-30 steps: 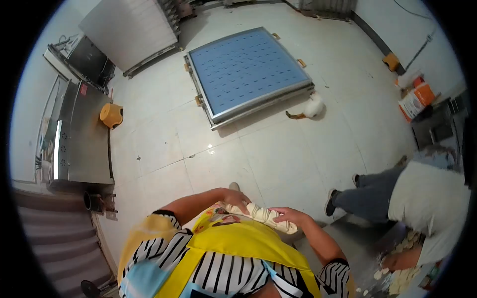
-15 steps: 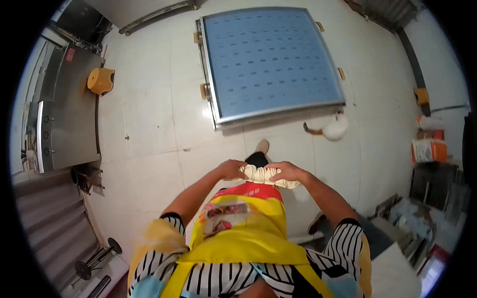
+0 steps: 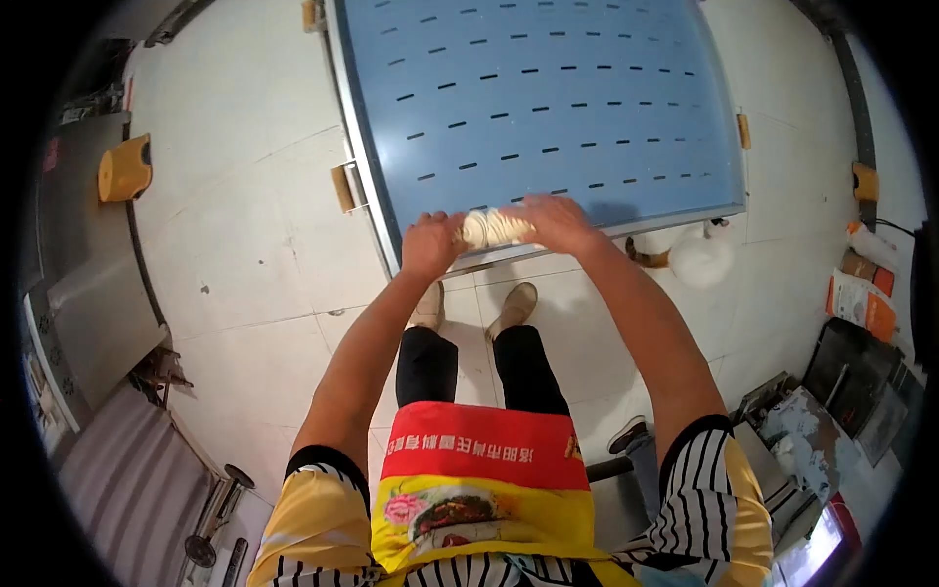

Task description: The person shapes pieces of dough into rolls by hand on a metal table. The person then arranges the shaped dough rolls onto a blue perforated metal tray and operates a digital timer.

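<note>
A short row of cream-coloured, ridged dough (image 3: pixel 495 229) is held between my two hands, over the near edge of a large blue panel with dark slots (image 3: pixel 548 117). My left hand (image 3: pixel 433 243) is closed around its left end. At the other end my right hand (image 3: pixel 561 225) grips it, slightly blurred, fingers stretched over the top. A metal frame (image 3: pixel 364 161) borders the panel. Whether the dough touches the panel, I cannot make out.
A white, brown-tailed animal (image 3: pixel 699 256) is on the tiled floor right of the frame's near corner. An orange stool (image 3: pixel 125 168) stands at left beside metal equipment (image 3: pixel 103 293). Another person's shoe (image 3: pixel 628 434) shows at lower right. Packages (image 3: pixel 861 303) lie at far right.
I have moved forward to the panel, which now looks larger and nearer. My hands have carried the dough from in front of my apron out over the panel's near edge.
</note>
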